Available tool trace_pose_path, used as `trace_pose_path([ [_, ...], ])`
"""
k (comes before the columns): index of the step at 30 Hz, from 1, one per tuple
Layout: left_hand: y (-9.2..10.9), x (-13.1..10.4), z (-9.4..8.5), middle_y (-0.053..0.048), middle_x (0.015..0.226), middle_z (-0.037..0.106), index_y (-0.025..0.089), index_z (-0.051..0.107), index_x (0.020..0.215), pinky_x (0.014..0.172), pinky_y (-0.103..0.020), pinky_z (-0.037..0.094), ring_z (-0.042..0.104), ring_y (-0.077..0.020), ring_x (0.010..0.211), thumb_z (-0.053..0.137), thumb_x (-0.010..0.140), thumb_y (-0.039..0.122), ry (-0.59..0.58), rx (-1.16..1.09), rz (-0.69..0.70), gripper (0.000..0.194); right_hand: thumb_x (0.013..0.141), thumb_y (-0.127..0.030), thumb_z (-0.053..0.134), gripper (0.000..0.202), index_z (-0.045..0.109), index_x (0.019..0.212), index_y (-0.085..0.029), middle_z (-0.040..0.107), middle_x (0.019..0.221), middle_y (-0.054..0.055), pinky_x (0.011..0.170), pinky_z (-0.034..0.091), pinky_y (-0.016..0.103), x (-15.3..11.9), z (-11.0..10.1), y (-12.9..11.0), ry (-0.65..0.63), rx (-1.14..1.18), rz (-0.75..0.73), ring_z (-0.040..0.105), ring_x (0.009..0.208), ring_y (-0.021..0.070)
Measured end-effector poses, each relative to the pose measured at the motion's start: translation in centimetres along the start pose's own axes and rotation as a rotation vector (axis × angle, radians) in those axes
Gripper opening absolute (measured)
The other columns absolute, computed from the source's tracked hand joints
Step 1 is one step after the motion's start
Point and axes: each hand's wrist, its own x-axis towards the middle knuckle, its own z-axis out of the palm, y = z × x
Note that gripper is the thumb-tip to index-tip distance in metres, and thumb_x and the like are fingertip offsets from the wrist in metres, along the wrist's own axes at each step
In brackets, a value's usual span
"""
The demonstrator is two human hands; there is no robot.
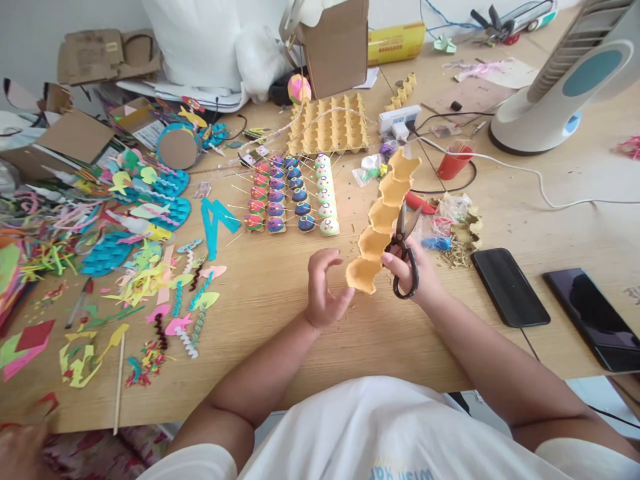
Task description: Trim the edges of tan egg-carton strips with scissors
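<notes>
My right hand (425, 273) grips a pair of dark scissors (406, 253), their blades parted and pointing away from me. A strip of yellow egg-carton cups (383, 217) slants upward beside the scissors, its hollows facing me, and appears to be held by the same hand. How the fingers grip the strip is hidden. My left hand (325, 290) is open and curved, with thumb and fingers apart. Its thumb tip is close to the strip's nearest cup; whether they touch I cannot tell. Beyond it stand rows of painted egg-carton cups (300, 193) in red, purple, blue and white, several stuck with thin sticks.
An uncut egg tray (327, 125) lies farther back. Paper scraps (145, 277) and craft pieces crowd the left. On the right are a red cup (455, 160), two phones (510, 287), carton trimmings (465, 233) and a white fan (550, 87). Another person's hand (23, 450) shows at lower left.
</notes>
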Motion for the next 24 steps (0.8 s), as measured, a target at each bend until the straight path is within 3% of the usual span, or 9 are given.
trace_pose_path([
  [4,-1.1,0.0,0.4,-0.016,0.136,0.062,0.026,0.052,0.144,0.095,-0.044,0.057,0.065,-0.0289,0.121,0.038,0.088,0.085,-0.1,-0.462,-0.371,0.083,0.073,-0.056,0.086,0.049,0.055,0.098,-0.027,0.065,0.084,-0.001,0.068,0.054,0.033,-0.1,-0.1,-0.5,-0.07,-0.011,-0.022,0.063,0.072,0.0156],
  [8,-1.2,-0.1,0.3,-0.011,0.129,0.068,0.026,0.059,0.134,0.089,-0.034,0.057,0.068,-0.0227,0.112,0.075,0.084,0.056,-0.076,-0.426,-0.473,0.06,0.074,-0.056,0.085,0.05,0.051,0.094,-0.027,0.065,0.083,-0.001,0.067,0.054,0.032,-0.3,0.4,-0.5,-0.078,-0.016,-0.021,0.063,0.071,0.0156],
  [12,-0.3,0.1,0.4,-0.008,0.121,0.072,0.025,0.063,0.126,0.092,-0.032,0.056,0.07,-0.0193,0.107,0.076,0.087,0.042,-0.066,-0.326,-0.428,0.044,0.076,-0.056,0.082,0.047,0.05,0.096,-0.028,0.061,0.08,-0.003,0.066,0.053,0.032,-0.5,0.7,-0.2,-0.034,-0.027,-0.032,0.062,0.069,0.0156],
  [17,0.2,0.3,0.8,-0.01,0.123,0.07,0.025,0.057,0.128,0.091,-0.033,0.058,0.07,-0.0211,0.11,0.081,0.084,0.04,-0.174,-0.328,-0.398,0.051,0.079,-0.054,0.077,0.041,0.054,0.1,-0.028,0.055,0.081,-0.003,0.062,0.047,0.031,-0.3,0.7,0.3,0.081,-0.119,-0.07,0.053,0.067,0.0144],
  [21,-0.5,0.3,0.7,-0.015,0.13,0.065,0.027,0.05,0.141,0.095,-0.038,0.058,0.067,-0.0255,0.117,0.084,0.075,0.058,-0.285,-0.528,-0.41,0.081,0.079,-0.051,0.074,0.038,0.056,0.102,-0.027,0.052,0.077,-0.004,0.06,0.043,0.03,-0.1,0.6,0.7,0.111,-0.101,-0.07,0.046,0.063,0.0131],
  [24,-1.1,0.5,0.6,-0.015,0.129,0.064,0.026,0.049,0.145,0.093,-0.039,0.058,0.068,-0.0252,0.113,0.068,0.082,0.073,-0.266,-0.674,-0.468,0.081,0.076,-0.045,0.076,0.038,0.059,0.104,-0.027,0.051,0.076,-0.005,0.063,0.045,0.03,-0.1,0.6,0.9,0.094,-0.087,-0.067,0.046,0.064,0.0131],
])
